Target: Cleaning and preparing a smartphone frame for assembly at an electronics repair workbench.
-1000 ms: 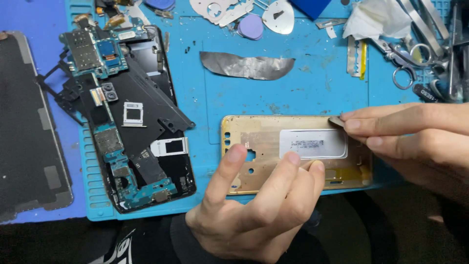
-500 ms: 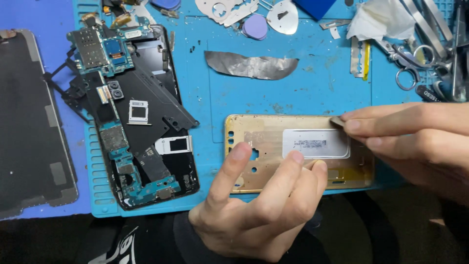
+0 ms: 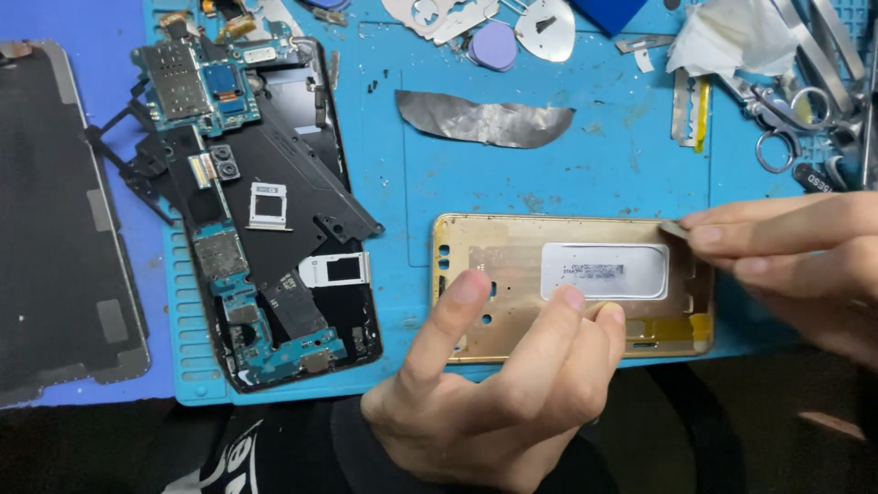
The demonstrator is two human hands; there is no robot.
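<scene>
The gold phone frame [image 3: 512, 293] lies flat on the blue mat [image 3: 604, 155] — its near edge overhanging. The left hand [image 3: 498, 393] presses spread fingertips on it; the right hand [image 3: 796, 261] pinches a thin metal blade [image 3: 675, 229] at its far right corner.

1. A blue rubber work mat [image 3: 585, 174] covers the surface.
2. On the mat lie a gold rectangular phone frame [image 3: 512, 265], an opened phone body with bare circuit boards [image 3: 265, 238], a crumpled grey foil strip [image 3: 480, 117], a lilac plastic pick [image 3: 494, 44], white tissue [image 3: 732, 41] and steel scissors [image 3: 786, 119].
3. A black screen panel [image 3: 55, 229] lies left of the mat.
</scene>
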